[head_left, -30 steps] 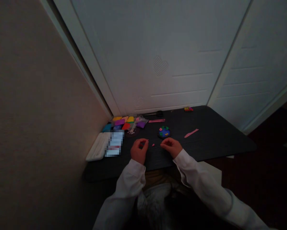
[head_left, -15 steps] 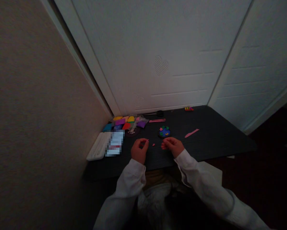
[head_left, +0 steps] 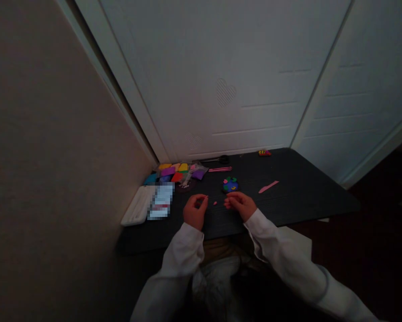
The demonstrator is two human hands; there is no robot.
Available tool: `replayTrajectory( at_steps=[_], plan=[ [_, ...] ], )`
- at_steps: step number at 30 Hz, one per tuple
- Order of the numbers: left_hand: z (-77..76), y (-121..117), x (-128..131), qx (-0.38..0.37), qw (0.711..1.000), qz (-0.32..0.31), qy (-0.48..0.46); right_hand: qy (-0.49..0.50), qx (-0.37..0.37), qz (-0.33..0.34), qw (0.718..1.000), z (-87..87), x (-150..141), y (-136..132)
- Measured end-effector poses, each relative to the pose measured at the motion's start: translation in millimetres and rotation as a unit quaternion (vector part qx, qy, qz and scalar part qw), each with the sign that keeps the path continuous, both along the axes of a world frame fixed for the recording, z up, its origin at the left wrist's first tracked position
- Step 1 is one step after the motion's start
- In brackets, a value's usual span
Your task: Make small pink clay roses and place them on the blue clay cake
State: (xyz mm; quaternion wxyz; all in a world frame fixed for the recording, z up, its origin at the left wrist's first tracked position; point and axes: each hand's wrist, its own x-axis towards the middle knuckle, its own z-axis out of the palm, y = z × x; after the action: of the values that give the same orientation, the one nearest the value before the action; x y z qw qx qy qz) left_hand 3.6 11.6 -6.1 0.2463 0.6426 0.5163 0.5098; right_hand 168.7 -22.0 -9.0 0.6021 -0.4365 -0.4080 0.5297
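My left hand [head_left: 194, 212] is closed in a pinch above the near part of the dark table [head_left: 305, 192], a tiny pink bit of clay [head_left: 207, 197] at its fingertips. Between the two hands a small pink lump of clay [head_left: 215, 203] lies on the tabletop. My right hand [head_left: 241, 205] has its fingers curled and thumb drawn in; whatever they pinch, if anything, is too small to make out. Just beyond it sits a round blue clay piece [head_left: 231, 184] with green, pink and yellow bits on it, its near edge partly covered by the hand.
Several coloured clay packs [head_left: 168, 171] are piled at the back left. A white tray [head_left: 138, 205] and a blurred-out packet [head_left: 161, 201] lie in front of them. Black scissors [head_left: 224, 159] and a pink tool [head_left: 220, 169] are at the back, a pink plastic knife [head_left: 268, 186] at right.
My right hand has shifted very slightly left. My left hand keeps its pinch in nearly the same spot, and the things on the table stay put.
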Motion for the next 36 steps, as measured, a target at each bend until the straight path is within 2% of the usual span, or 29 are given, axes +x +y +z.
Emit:
replayTrajectory(
  at_steps=[10,25,36],
  plan=[
    [1.3,-1.1,-0.2,-0.005,1.000,0.001,0.000,-0.080,-0.020,0.056,0.995,8.2,-1.7,-5.5],
    [2.0,-1.0,-1.0,-0.010,1.000,-0.004,-0.001,-0.134,-0.015,0.047,0.990,7.0,-0.9,-5.7],
    [2.3,-1.6,0.0,-0.010,1.000,0.000,-0.005,-0.133,-0.010,0.058,0.989,6.6,-2.1,-5.7]
  ],
)
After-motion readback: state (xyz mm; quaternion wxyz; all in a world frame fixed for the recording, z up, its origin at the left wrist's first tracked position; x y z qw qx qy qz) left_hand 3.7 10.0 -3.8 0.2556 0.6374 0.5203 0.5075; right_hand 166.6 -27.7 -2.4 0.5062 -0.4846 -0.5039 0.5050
